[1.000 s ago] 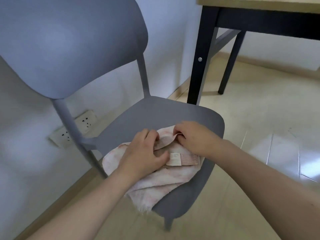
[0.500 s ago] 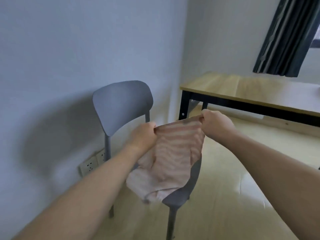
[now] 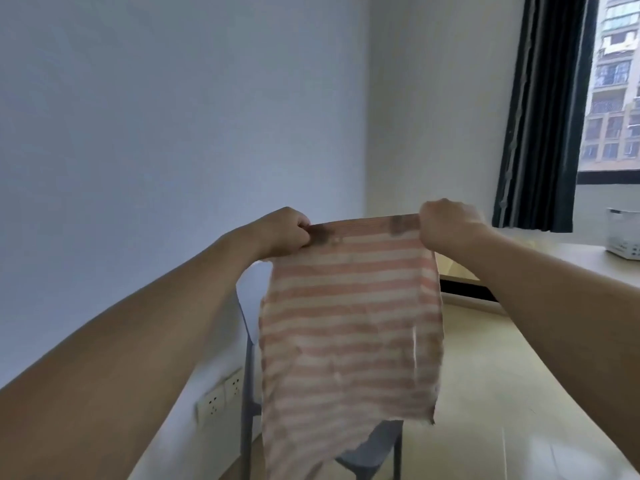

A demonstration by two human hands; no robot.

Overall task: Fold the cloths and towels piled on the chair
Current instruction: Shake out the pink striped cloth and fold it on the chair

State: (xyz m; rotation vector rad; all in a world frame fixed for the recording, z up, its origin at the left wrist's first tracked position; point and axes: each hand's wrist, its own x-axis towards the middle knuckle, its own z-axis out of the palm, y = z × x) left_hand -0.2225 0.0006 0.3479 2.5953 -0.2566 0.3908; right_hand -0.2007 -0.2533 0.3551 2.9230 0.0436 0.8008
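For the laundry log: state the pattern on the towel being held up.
Pink and white horizontal stripes on the towel, clearest in the head view.

Soft, nubby striped cloth towel [image 3: 349, 327]; matt grey plastic chair [image 3: 382, 445]; glossy floor [image 3: 502, 393]

Towel [image 3: 349, 327] hangs centre frame between left hand [image 3: 285, 237] and right hand [image 3: 446, 227], in front of chair [image 3: 374, 448]. Table [image 3: 561, 268] right, wall sockets [image 3: 221, 396] lower left.

Plain pale wall [image 3: 138, 116] on left, white sockets [image 3: 221, 396] low on it. Right of wall: dark curtain [image 3: 543, 112] beside window [image 3: 613, 84], daylight outside. Below window, wooden table [image 3: 568, 258] with white box [image 3: 623, 239]. Floor [image 3: 502, 393] pale, glossy.
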